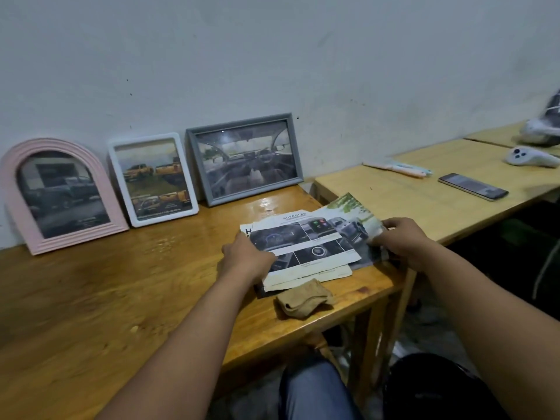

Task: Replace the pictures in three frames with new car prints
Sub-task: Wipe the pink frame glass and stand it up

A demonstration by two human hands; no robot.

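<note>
- Frames stand in a row at the back of the counter [91,292], leaning on the wall: a pink arched frame [9,189] farthest left, a white frame [119,189] next to it, a grey frame [242,118] third. All three already hold car pictures, and none lies within either hand's reach without a stretch forward and to the left.
- Left hand [247,257] rests on the left edge of the stack of car prints [312,237], fingers curled over the paper and, as far as I can tell, gripping it; the forearm runs up from the lower left.
- The stack lies flat near the counter's right end, its long side running left to right between the two hands, sheets fanned unevenly. A folded tan cloth [304,298] sits just in front of it.
- Right hand [400,237] pinches the right edge of the prints, fingers bent over the sheet.
- Judging by this, the left hand is nearer the frames, the grey one closest.
- A phone [472,186] lies well apart on the lighter table to the right.
</note>
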